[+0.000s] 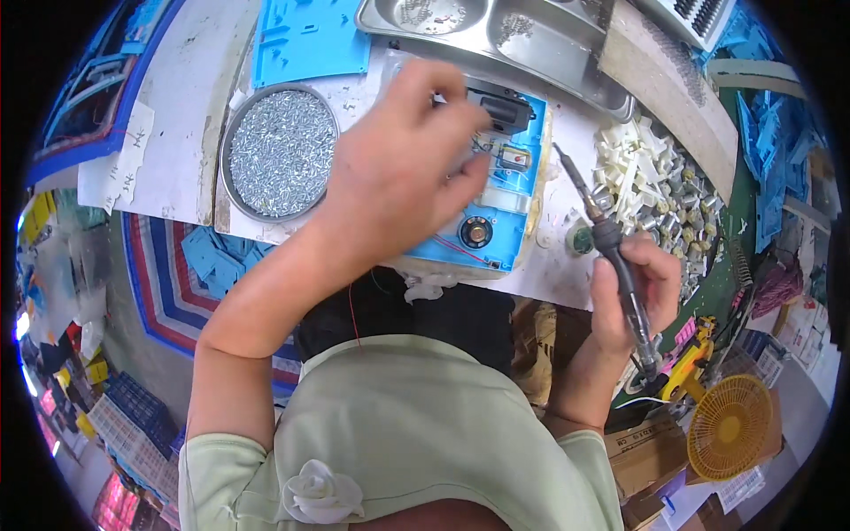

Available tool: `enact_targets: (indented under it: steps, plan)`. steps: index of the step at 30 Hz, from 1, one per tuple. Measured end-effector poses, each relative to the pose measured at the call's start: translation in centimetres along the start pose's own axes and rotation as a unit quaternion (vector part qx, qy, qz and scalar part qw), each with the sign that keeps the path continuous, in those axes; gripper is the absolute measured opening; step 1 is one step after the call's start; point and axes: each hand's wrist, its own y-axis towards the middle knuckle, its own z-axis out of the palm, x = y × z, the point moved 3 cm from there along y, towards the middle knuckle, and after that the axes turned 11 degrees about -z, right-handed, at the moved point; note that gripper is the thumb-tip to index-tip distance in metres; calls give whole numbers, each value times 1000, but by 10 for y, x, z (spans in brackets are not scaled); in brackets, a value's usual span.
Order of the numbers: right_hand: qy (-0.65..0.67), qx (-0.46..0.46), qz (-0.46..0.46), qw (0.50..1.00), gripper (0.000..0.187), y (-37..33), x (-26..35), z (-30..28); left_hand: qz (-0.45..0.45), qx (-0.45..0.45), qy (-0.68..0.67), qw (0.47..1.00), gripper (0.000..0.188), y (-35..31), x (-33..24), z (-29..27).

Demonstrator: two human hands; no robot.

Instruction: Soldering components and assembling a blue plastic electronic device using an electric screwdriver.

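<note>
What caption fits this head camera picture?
Left hand steadies an open blue device while right hand holds a soldering iron.

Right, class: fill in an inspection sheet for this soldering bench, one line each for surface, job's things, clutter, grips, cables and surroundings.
Surface: white worktop, stained, with paper notes at its left end.
Job's things: open blue plastic device with a small round part and wiring inside; soldering iron, tip pointing up and away from the device.
Clutter: round tin of small metal parts, steel compartment tray, heap of small white and metal parts, blue plastic panel.
Grips: left hand rests on the device, fingers bent; right hand closed round the iron's handle.
Cables: thin red wire across the device.
Surroundings: small yellow fan, cardboard boxes, blue parts on the floor.
</note>
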Motion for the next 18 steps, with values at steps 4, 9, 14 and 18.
enact_targets:
  steps: [4, 9, 14, 18]
  plan:
    - [-13, -26, 63, 998, 33, -3, 3, -8, 184, 122, 86, 972, 22, 6, -11, 21]
    - [-17, -32, 64, 997, 32, -7, 6, -14, 239, 182, 79, 950, 18, 18, -8, 30]
    - [-33, -41, 69, 996, 32, -10, 6, -19, 250, 177, 128, 943, 16, 18, -12, 31]
    - [-28, -35, 58, 997, 32, -11, 7, -20, 239, 166, 87, 953, 16, 14, -10, 25]
